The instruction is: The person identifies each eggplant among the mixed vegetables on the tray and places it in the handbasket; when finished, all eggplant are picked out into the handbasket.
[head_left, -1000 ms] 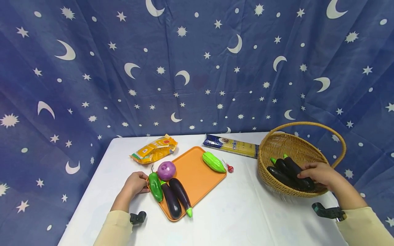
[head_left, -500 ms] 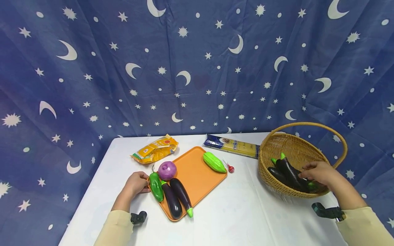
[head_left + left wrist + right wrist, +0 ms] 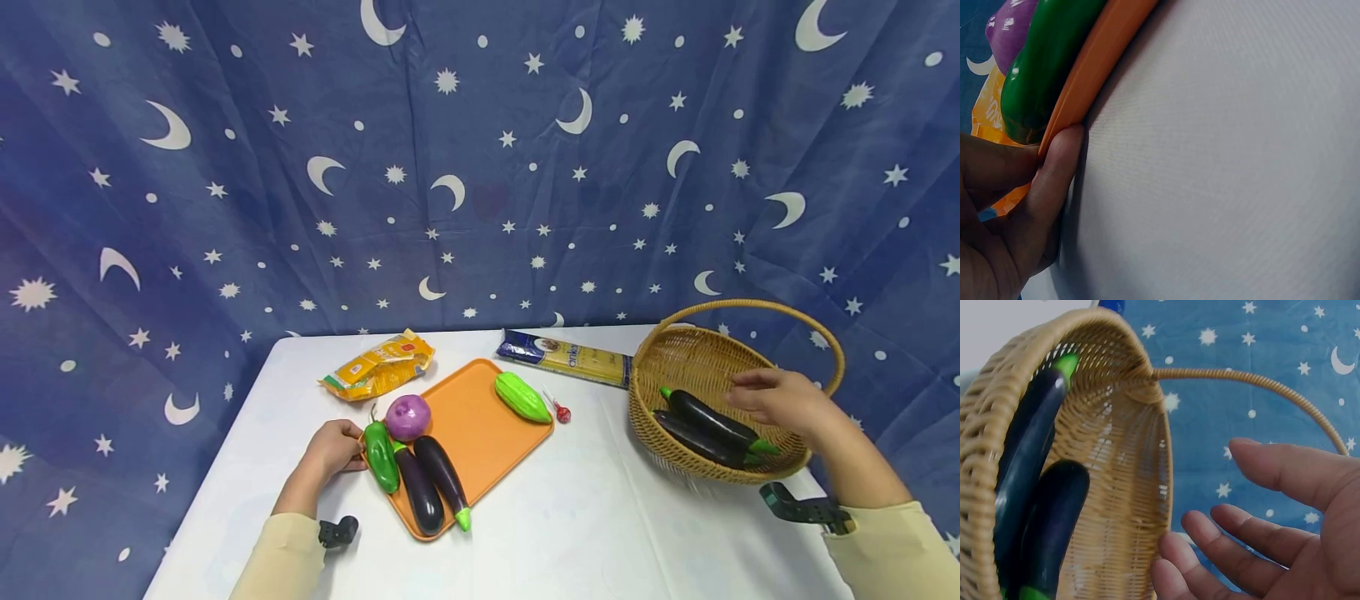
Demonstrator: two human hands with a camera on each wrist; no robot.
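Note:
My left hand [image 3: 330, 446] pinches the left edge of an orange tray [image 3: 480, 433], thumb and finger on either side of the rim in the left wrist view. On the tray lie a green pepper [image 3: 381, 457], a purple onion [image 3: 407, 417], two eggplants [image 3: 442, 471] and a light green ridged vegetable [image 3: 522, 397]. Over the right side of a wicker basket [image 3: 697, 354] hovers my right hand [image 3: 783, 402], fingers loosely bent and nothing between them. Dark eggplants [image 3: 1057, 519] rest together inside the basket, apart from the hand; they overlap, so their number is hard to tell.
A yellow-orange packet [image 3: 378, 367] lies at the back left of the white table [image 3: 570, 517]. Behind the tray is a long spaghetti pack [image 3: 566, 357], its right end reaching the basket. A red lollipop [image 3: 561, 412] sits right of the tray. The basket handle [image 3: 750, 303] arches upward.
My right hand has let go of an eggplant in the basket and risen slightly. The eggplants have shifted and now lie lower. My left hand stays on the tray edge.

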